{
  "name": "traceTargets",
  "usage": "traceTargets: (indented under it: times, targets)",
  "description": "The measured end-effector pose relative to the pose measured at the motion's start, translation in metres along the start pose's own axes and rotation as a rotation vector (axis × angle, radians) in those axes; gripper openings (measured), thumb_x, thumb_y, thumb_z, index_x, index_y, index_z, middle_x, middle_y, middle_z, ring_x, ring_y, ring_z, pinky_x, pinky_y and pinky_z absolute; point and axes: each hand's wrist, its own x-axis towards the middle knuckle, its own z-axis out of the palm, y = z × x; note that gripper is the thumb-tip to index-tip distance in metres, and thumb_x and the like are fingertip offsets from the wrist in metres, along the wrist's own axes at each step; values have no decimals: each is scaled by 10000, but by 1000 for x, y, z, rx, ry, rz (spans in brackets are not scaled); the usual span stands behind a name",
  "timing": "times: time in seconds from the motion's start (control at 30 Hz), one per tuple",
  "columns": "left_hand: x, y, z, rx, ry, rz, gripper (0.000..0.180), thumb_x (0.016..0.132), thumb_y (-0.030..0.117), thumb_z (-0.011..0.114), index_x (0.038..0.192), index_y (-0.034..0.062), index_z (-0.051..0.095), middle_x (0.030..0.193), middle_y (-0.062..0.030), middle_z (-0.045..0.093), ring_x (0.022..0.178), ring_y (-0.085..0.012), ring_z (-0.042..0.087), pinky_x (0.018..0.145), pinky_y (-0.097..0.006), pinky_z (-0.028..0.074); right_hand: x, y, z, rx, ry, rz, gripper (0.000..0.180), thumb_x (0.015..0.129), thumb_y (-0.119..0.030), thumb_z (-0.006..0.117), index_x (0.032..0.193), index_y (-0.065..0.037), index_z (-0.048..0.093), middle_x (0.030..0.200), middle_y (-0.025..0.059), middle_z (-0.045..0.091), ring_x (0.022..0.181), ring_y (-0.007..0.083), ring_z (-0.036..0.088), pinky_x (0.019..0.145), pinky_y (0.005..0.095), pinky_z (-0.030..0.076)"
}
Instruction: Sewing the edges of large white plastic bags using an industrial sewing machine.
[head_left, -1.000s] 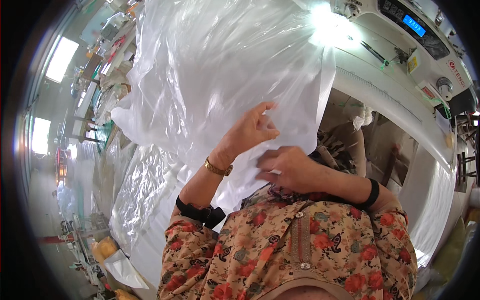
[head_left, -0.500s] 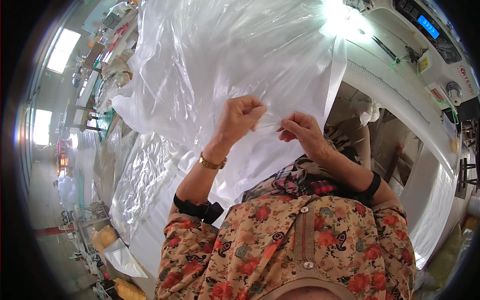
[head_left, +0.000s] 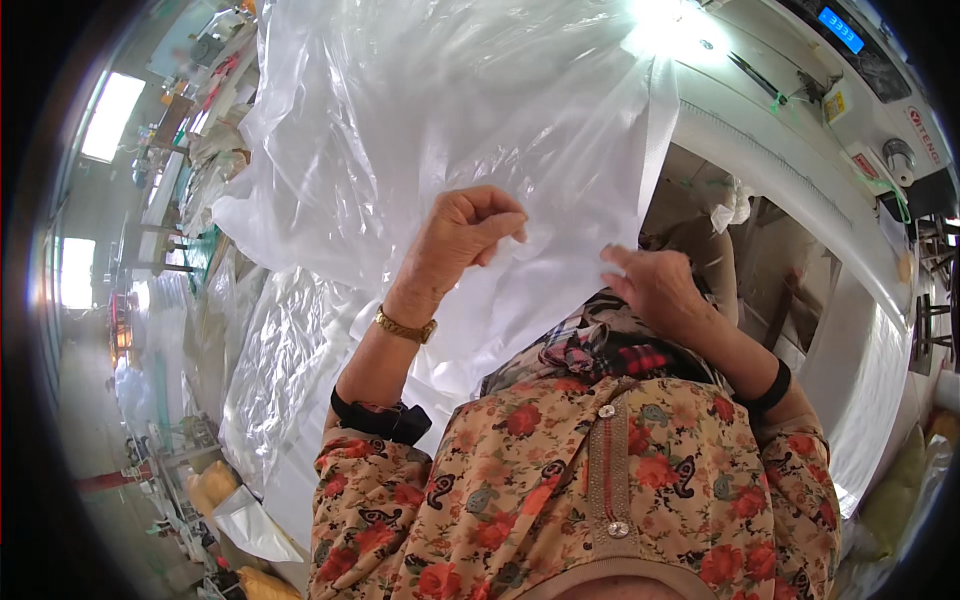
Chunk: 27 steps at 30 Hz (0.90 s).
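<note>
Plastic sheeting (head_left: 420, 110) across white worktable (head_left: 800, 150), cluttered workshop behind.

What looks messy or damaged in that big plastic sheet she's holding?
No tear or damage shows. The clear plastic sheet is just crumpled and creased, pinched in the left hand while the right hand grips its lower edge.

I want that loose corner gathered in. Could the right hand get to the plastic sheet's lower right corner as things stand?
Probably yes: the right hand already rests on the plastic sheet near that edge, with nothing between. The left hand grips the sheet farther left.
</note>
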Motion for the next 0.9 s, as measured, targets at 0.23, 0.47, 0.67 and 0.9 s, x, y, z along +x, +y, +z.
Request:
traceTargets:
  times: [0.23, 0.47, 0.67, 0.9]
  targets:
    - [-2, -18, 35, 47, -129, -94, 130, 929, 109, 620, 968, -8, 662, 823, -43, 680, 602, -62, 639, 405, -172, 357, -19, 17, 17, -147, -189, 129, 343, 900, -183, 640, 1222, -79, 586, 781, 186, 666, 773, 398, 664, 680, 477, 492]
    - [-8, -9, 49, 140, -93, 112, 100, 946, 96, 585, 948, 24, 654, 810, -23, 676, 686, -75, 668, 463, -194, 430, -23, -5, -8, 324, 16, -3, 155, 896, -100, 645, 1037, -35, 652, 789, 154, 658, 770, 333, 681, 650, 403, 509]
    - [-8, -5, 68, 331, -80, 211, 96, 914, 31, 583, 967, 1, 658, 782, -15, 660, 704, -65, 609, 565, -224, 466, -13, -59, -25, 350, 63, -289, 110, 899, -117, 654, 903, -28, 591, 812, 145, 640, 746, 352, 656, 643, 424, 508]
    - [-14, -9, 71, 334, 3, 208, 81, 925, 46, 605, 956, -14, 649, 758, 1, 627, 686, -50, 521, 633, -246, 459, -3, -76, -13, 259, -101, -344, 120, 894, -118, 645, 940, -18, 599, 816, 132, 635, 769, 344, 655, 658, 417, 514]
